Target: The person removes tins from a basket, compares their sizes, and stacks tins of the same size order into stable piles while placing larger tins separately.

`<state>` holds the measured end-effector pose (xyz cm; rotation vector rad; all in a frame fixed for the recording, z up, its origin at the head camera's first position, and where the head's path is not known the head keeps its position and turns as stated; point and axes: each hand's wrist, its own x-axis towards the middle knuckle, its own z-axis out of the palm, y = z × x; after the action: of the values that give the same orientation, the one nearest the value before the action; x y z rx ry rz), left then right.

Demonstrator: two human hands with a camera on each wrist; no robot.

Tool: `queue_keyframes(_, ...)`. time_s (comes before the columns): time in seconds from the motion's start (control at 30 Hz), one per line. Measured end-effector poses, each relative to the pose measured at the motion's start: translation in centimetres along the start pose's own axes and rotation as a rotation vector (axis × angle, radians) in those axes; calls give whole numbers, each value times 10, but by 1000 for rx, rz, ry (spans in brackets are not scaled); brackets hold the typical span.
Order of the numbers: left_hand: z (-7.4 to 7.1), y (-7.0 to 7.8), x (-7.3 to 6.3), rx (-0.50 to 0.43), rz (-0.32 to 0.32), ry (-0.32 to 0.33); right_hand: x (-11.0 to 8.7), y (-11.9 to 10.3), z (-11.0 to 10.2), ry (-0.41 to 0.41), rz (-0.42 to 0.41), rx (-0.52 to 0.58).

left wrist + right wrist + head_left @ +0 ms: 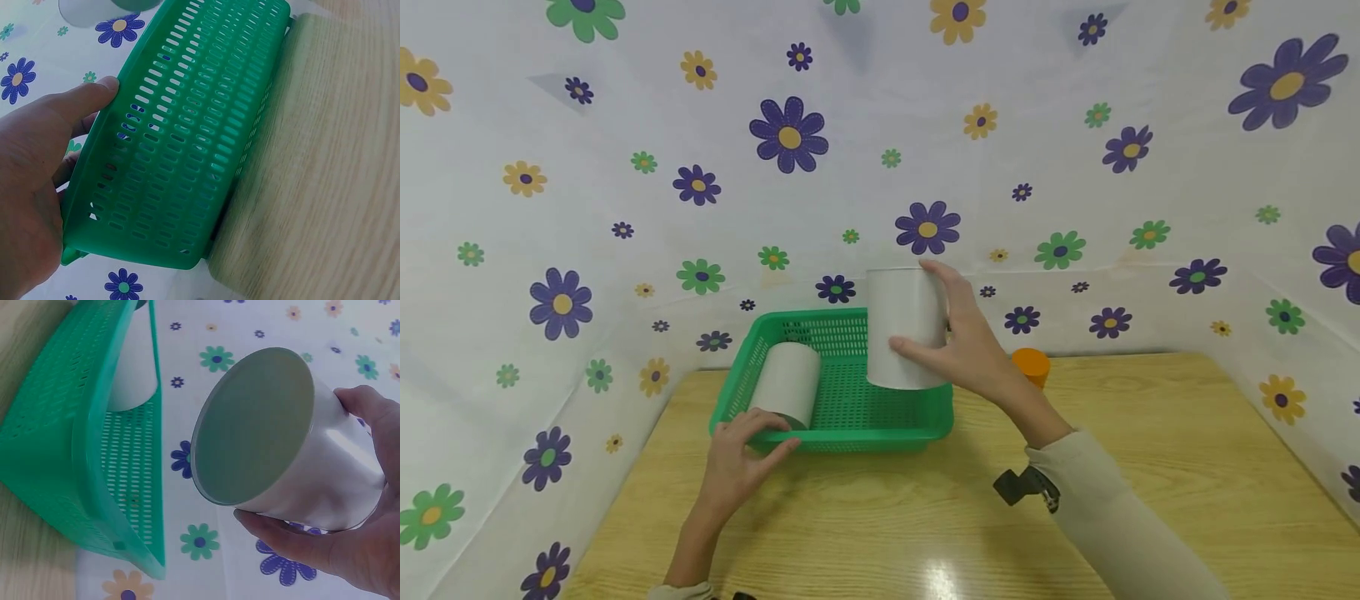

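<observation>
My right hand grips a white cylindrical container by its side, thumb and fingers spread around it. It is held above the right half of a green plastic basket. In the right wrist view, the held container's round greenish end faces the camera; whether it is open or covered I cannot tell. A second white cylinder lies on its side in the basket's left part. My left hand holds the basket's near rim at the left corner, with the thumb on the outside and the fingers reaching over.
An orange round object stands behind my right wrist, partly hidden. The basket rests on a wood-grain table. A white cloth printed with flowers rises behind and at both sides of the table.
</observation>
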<state>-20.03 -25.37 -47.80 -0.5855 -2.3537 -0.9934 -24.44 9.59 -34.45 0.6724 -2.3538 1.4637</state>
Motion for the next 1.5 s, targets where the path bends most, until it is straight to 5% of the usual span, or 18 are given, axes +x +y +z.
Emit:
queue_keyframes(0.5,0,-3,-1,-7,2,-6,-50,-3,-54,144,-41,38)
queue_keyframes(0.77,2,-5,-1,3,13,-5,-74,7,-87,241,-62,-28)
queue_keyframes(1.1,1,-3,-1,-7,-3,-7,-96,24,-119,347,-80,23)
queue_keyframes(1.5,1,-3,-2,-13,7,-4,-110,53,-144,487,21,-55)
